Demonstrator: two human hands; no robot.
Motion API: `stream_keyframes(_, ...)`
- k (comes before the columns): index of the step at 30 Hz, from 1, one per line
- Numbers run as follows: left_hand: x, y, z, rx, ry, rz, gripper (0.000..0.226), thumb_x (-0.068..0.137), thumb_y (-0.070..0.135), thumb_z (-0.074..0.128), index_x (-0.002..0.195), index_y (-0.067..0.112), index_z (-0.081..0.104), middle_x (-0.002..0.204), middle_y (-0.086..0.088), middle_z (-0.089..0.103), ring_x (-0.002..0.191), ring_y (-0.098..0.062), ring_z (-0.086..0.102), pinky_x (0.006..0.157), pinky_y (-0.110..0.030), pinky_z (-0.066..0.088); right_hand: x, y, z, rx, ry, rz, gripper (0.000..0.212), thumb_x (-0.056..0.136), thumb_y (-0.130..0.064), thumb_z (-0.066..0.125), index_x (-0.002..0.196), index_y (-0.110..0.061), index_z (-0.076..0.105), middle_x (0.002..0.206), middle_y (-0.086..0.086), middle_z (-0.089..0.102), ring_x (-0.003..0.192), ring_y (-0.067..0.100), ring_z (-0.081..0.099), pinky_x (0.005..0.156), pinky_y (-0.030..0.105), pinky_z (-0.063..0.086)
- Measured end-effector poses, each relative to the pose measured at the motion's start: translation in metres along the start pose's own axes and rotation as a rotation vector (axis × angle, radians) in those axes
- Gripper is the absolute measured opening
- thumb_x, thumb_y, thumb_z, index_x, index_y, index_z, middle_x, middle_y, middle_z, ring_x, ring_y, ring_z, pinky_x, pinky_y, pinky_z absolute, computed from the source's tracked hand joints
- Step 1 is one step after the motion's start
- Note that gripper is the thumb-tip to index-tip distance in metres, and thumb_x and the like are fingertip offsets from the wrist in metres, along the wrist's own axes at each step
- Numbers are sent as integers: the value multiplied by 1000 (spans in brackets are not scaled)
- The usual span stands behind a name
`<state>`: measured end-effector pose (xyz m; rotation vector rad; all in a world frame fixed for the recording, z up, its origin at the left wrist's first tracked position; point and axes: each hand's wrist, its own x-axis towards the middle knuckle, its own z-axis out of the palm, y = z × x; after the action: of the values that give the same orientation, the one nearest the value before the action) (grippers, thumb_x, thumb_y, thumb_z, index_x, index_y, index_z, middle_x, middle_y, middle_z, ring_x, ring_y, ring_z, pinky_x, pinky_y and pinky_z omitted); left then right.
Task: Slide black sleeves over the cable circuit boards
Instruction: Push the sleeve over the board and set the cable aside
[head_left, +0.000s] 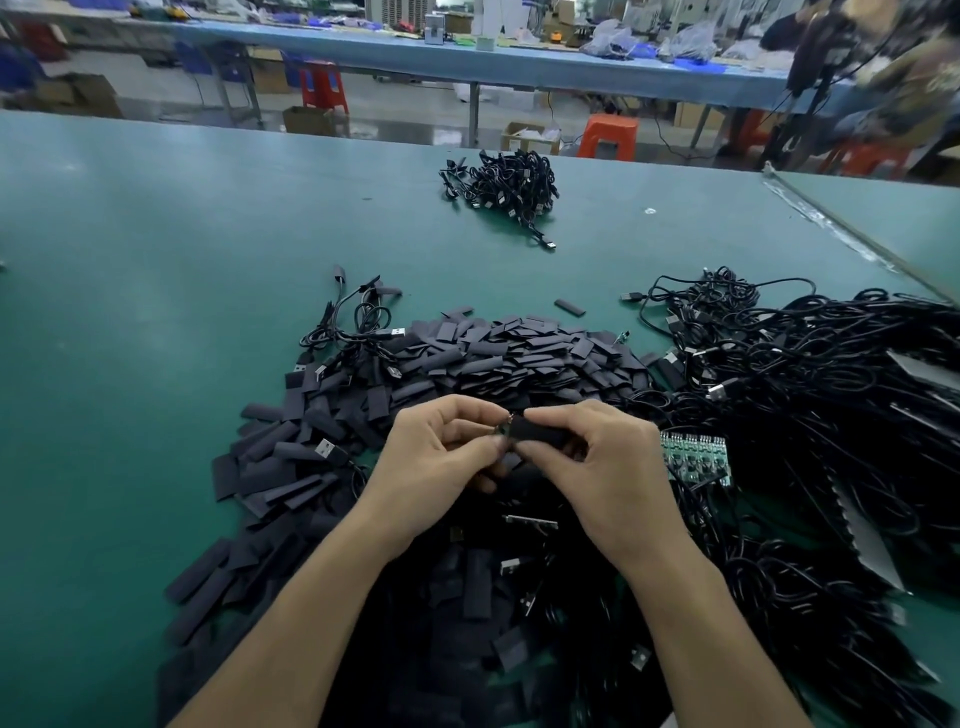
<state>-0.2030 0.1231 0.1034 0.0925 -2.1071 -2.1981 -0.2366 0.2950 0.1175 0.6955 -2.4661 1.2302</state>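
The right hand (597, 467) pinches a black sleeve (540, 434); the left hand (441, 457) pinches a small part at its mouth, mostly hidden by fingertips; green boards (696, 460) lie half-buried under cables (831, 389).

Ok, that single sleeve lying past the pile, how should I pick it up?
Pinch the sleeve across its two long edges, near the middle, coming from above. It lies flat on the table, apart from the pile, so both edges are free.

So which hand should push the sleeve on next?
Probably right. The right hand pinches the black sleeve; the left hand only steadies the board end at its mouth.
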Motion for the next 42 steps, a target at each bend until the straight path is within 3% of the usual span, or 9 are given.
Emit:
stream_keyframes(4,0,1,-5,33,-51,-3,23,94,-6,60,107,11,67,89,-6,78,73,-14,72,60,-21,54,-1,5,-7,64,25,73,33,73,-16,87,105,-19,78,91,-17,69,89,-5,64,76,6,46)
stream_keyframes(8,-1,2,-6,87,-90,33,26,96,-4,59,104,16,72,81,0,76,69,-8,68,59,-18,52,-2,7,-12,151,-5,111,33,72,-15,87,103,-21,78,89,-16,71,85,-5,66,75,7,47)
stream_keyframes(15,-3,3,-9,120,-74,88,31,96,-2,59,100,22,77,81,-12,73,64,-5,61,57,-17,49,-2,9,-14,232,-35,146,31,70,-15,88,97,-28,78,84,-16,75,81,-3,69,74,10,50)
stream_keyframes(20,-3,4,-8,142,-92,86,30,96,-3,58,101,20,76,69,11,71,61,-1,60,56,-15,48,-3,9,-16,254,-64,145,29,71,-19,86,91,-36,77,86,-19,75,82,-1,70,75,13,52)
stream_keyframes(25,-3,5,-9,162,-85,93,29,97,-2,58,101,20,77,67,12,69,58,0,58,54,-15,47,-3,9,-17,275,-102,137,21,73,-21,83,90,-32,77,82,-20,75,78,-1,71,73,12,52)
stream_keyframes(30,-3,4,-9,163,-75,85,28,96,-1,59,101,19,77,67,9,68,60,-1,58,54,-15,47,-4,10,-17,292,-172,178,32,70,-30,85,101,-29,77,87,-18,75,81,1,71,74,16,55)
stream_keyframes(37,-4,3,-6,144,-34,81,31,97,-4,54,104,21,73,74,2,67,62,-7,62,55,-19,50,-6,9,-16,308,-123,166,31,74,-20,86,97,-36,75,84,-18,75,80,3,72,74,19,56)
stream_keyframes(40,-5,4,-3,115,-33,73,32,98,-5,50,94,22,67,81,-5,66,62,-12,65,56,-22,52,-6,6,-13,327,-122,147,33,73,-17,87,94,-39,77,81,-18,73,75,0,69,71,17,53)
stream_keyframes(42,-6,4,0,159,-60,64,33,96,-7,50,83,17,67,71,2,66,60,-10,64,55,-21,51,-6,5,-11,334,-123,128,35,71,-17,88,94,-40,76,76,-15,70,67,0,64,65,15,50)
